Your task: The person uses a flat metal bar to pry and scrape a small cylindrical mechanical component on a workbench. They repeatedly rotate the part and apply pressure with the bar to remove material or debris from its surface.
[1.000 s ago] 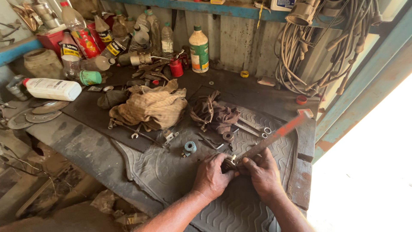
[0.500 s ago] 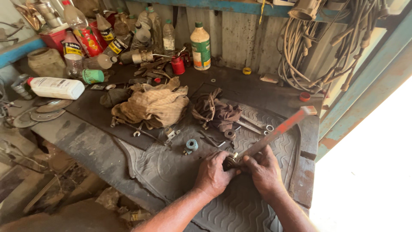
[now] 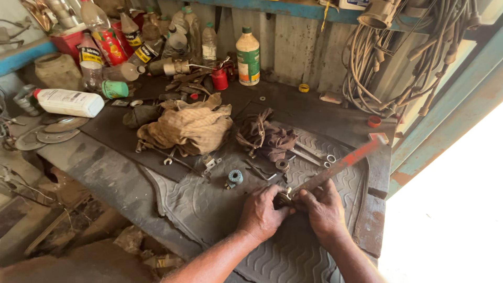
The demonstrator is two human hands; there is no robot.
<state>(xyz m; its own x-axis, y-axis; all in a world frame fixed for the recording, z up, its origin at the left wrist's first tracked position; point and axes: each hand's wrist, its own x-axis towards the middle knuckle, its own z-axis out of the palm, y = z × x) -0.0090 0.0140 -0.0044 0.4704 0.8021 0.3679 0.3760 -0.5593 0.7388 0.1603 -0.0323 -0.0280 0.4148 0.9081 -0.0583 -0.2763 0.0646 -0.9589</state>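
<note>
Both hands sit low on the bench, close together over the grey rubber mat point(image 3: 209, 204). The left hand point(image 3: 260, 212) is clenched, fingers curled down around the near end of the long wrench point(image 3: 335, 169), knuckles up. The right hand point(image 3: 325, 209) meets it from the other side, fingers bent and pinching at the same spot, thumb pressed in beside the left thumb. Whatever small part lies between the fingertips is hidden, so I cannot tell what it is.

The wrench runs up and away to the right from the hands, its reddish handle slanting across the mat, its far end reaching the bench's right edge. Its jaw end lies under the fingers, resting on the mat.

Just beyond the left hand sits a small bluish bearing point(image 3: 234, 177), apart from the fingers. A dark ring point(image 3: 282, 165) and a pair of spanners point(image 3: 309, 155) lie near the wrench's shaft. Farther back, a brown rag point(image 3: 264, 137) is bunched beside a bigger tan cloth point(image 3: 188, 128). At the back wall stands a green-capped bottle point(image 3: 248, 50), with a crowd of other bottles to its left, and a white bottle point(image 3: 68, 102) lies on its side at the far left. Coiled hoses point(image 3: 387, 68) hang at upper right.
</note>
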